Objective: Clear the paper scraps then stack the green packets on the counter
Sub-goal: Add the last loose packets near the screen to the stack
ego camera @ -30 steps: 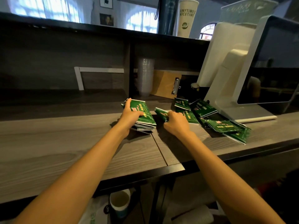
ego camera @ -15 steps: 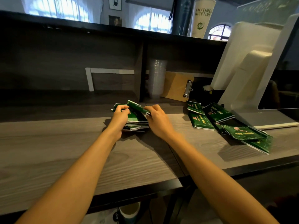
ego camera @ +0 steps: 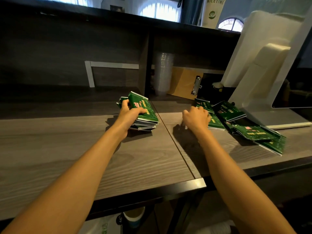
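Two bare hands among green packets on a grey wood-grain bench.

Left hand [ego camera: 129, 115], centre of the frame, has its grip clamped on the stack of green packets [ego camera: 143, 115], thumb across the top packet, the stack resting on the bench [ego camera: 67, 149]; right hand [ego camera: 196, 119], just right of centre, curls over the near edge of the loose green packets [ego camera: 236, 122], touching them, though whether that grip has closed on one I cannot tell; the loose packets lie scattered at centre right, beside a white monitor stand [ego camera: 263, 81]; a clipboard [ego camera: 184, 82] leans in the shelf behind.
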Action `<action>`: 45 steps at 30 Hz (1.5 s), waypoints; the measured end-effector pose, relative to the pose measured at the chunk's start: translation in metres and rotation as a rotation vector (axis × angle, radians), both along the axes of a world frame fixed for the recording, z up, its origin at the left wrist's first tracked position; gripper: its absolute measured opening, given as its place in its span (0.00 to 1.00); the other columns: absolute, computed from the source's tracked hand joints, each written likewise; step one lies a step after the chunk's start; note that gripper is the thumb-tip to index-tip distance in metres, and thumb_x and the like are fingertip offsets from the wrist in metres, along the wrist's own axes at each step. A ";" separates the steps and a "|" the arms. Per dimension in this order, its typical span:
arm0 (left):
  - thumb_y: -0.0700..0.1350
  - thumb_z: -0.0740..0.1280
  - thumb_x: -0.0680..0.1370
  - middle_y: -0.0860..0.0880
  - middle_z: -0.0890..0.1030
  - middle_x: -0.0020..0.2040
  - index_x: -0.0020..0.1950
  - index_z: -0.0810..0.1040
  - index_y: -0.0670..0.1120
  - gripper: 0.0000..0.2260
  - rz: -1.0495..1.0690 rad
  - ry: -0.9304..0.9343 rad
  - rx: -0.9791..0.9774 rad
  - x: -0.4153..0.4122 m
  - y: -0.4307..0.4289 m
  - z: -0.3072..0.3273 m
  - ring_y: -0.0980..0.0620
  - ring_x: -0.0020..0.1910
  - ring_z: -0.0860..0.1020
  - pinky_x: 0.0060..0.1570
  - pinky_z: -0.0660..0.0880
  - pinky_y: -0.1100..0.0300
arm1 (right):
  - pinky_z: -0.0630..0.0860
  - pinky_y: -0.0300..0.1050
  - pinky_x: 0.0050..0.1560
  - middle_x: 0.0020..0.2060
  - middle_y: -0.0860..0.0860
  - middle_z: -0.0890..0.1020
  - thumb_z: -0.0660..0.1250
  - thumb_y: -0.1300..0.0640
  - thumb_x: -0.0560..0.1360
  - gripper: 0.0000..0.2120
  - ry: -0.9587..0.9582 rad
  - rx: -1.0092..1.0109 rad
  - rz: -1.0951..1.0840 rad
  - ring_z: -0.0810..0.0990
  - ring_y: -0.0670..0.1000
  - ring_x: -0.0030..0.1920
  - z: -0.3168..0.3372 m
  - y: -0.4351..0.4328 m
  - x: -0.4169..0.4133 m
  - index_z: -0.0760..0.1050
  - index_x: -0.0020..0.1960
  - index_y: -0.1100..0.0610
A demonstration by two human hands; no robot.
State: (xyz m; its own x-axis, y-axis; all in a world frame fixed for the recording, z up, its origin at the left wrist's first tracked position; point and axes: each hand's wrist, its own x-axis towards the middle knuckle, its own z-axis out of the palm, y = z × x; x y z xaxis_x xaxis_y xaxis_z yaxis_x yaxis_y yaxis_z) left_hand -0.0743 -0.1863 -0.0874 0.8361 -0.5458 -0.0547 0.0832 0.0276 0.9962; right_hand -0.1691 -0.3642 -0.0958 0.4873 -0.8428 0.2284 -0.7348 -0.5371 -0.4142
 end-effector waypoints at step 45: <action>0.55 0.60 0.79 0.48 0.73 0.65 0.73 0.60 0.47 0.25 0.077 -0.066 -0.026 -0.005 -0.008 -0.003 0.50 0.60 0.73 0.57 0.70 0.55 | 0.74 0.30 0.42 0.48 0.55 0.79 0.66 0.65 0.75 0.12 -0.671 0.523 0.631 0.78 0.47 0.45 -0.001 0.055 0.019 0.76 0.58 0.65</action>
